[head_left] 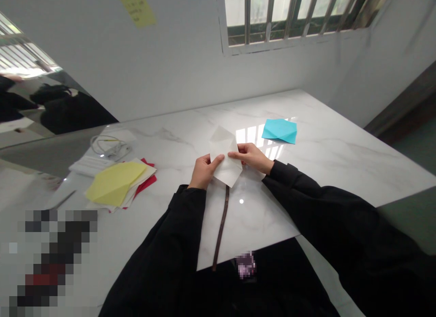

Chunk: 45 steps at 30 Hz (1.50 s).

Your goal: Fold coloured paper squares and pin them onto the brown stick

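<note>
Between both hands is a folded sheet of white paper (pixel 223 142), raised a little over the marble-patterned table. My left hand (pixel 203 171) pinches its left edge, thumb lying on the front face. On the right side my right hand (pixel 252 157) grips the same sheet, its thumb pressed near the middle and other fingers partly hidden behind. Creases cross the paper. Below it a thin dark brown strip (pixel 222 228) runs down toward the table's front edge. Off to the right, beyond my right hand, lies a folded blue paper (pixel 279 131).
Yellow paper (pixel 117 183) tops a pile of white and red sheets at left. Behind that are a coiled white cable (pixel 111 146) and a white flat object (pixel 90 166). A barred window (pixel 289 17) and a yellow note (pixel 137 7) are on the wall.
</note>
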Motion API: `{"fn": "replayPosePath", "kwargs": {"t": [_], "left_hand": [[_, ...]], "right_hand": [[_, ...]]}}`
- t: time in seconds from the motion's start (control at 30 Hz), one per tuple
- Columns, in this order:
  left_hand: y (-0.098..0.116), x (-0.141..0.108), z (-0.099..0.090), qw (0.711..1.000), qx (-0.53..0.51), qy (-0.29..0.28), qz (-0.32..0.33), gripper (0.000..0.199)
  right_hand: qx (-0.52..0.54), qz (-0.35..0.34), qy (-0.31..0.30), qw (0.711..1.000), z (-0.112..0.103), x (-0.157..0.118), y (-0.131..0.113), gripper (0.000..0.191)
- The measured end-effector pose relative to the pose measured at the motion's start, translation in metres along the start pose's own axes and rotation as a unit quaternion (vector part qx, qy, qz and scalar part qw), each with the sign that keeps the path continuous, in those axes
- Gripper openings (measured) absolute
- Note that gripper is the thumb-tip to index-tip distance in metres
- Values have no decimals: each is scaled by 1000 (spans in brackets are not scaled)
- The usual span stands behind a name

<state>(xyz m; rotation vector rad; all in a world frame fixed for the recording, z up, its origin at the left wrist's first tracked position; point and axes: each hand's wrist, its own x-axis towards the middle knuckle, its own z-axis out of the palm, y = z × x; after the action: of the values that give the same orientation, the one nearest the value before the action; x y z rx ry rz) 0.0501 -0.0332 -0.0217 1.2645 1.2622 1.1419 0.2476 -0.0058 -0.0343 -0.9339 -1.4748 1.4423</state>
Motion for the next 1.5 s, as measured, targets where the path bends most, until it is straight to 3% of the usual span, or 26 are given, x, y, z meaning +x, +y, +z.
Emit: {"fn": "replayPosePath", "kwargs": {"t": [0.37, 0.6, 0.73, 0.87, 0.93, 1.03, 1.2, 1.5], "left_hand": [[0, -1, 0, 1000, 25, 5, 9, 50], [1, -1, 1, 1000, 22, -4, 5, 53], [1, 1, 1, 1000, 12, -26, 6, 53], [11, 0, -4, 998, -46, -46, -3, 64], [17, -2, -6, 995, -61, -81, 18, 70], [20, -5, -8, 991, -2, -118, 69, 65], [12, -4, -5, 989, 72, -67, 113, 30], [7, 1, -6, 991, 52, -31, 123, 41]], "right_hand": [[-22, 4, 10, 1000, 4, -5, -3, 47], [24, 33, 18, 999, 8, -4, -1, 40], [48, 52, 39, 997, 3, -1, -1, 34], [75, 68, 112, 989, -9, 6, 1, 32], [91, 75, 139, 983, -14, 8, 2, 32], [103, 81, 136, 982, -17, 9, 1, 33], [83, 85, 118, 986, -16, 8, 2, 31], [71, 80, 101, 989, -14, 6, 0, 31]]}}
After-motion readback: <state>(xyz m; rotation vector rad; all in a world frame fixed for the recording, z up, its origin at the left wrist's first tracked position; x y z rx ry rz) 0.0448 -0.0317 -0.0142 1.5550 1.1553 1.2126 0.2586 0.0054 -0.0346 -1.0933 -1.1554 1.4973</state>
